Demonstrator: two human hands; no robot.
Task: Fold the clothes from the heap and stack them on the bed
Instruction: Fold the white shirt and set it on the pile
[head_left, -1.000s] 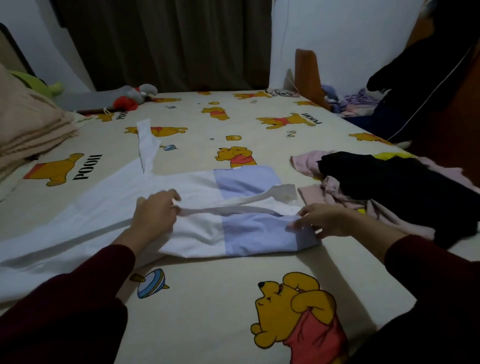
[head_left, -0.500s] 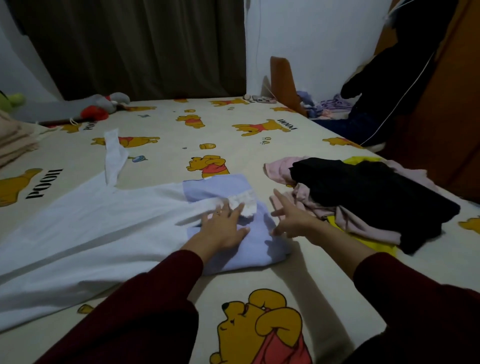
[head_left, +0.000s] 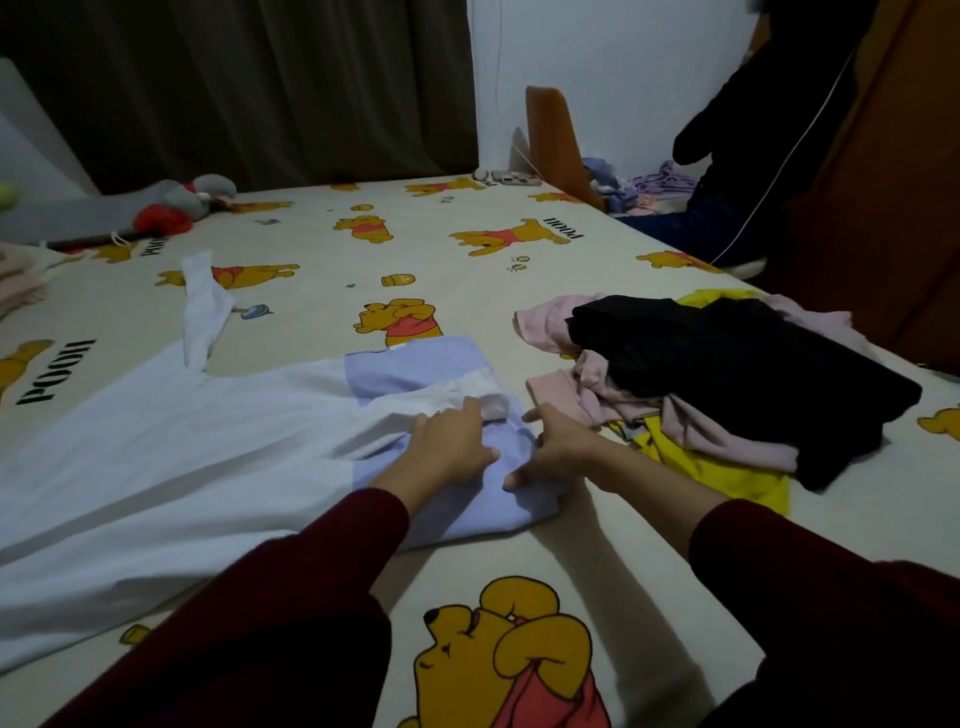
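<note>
A long white garment with a pale blue end (head_left: 156, 457) lies spread across the bed (head_left: 467, 291), its white sleeve reaching toward the far left. My left hand (head_left: 452, 441) lies flat on the blue end, fingers pointing right. My right hand (head_left: 556, 447) sits at the garment's right edge, thumb and fingers touching the blue cloth; whether it pinches the fabric is unclear. To the right lies the heap (head_left: 717, 374): a black garment on top of pink and yellow ones.
A grey and red plush toy (head_left: 171, 208) lies at the far left of the bed. Folded beige cloth (head_left: 21, 280) shows at the left edge. An orange headboard post (head_left: 556, 135) and dark hanging clothes (head_left: 769, 130) stand at the back right.
Both hands have come together on the blue end of the garment. The sleeve strip that they held a second ago now lies folded onto the garment.
</note>
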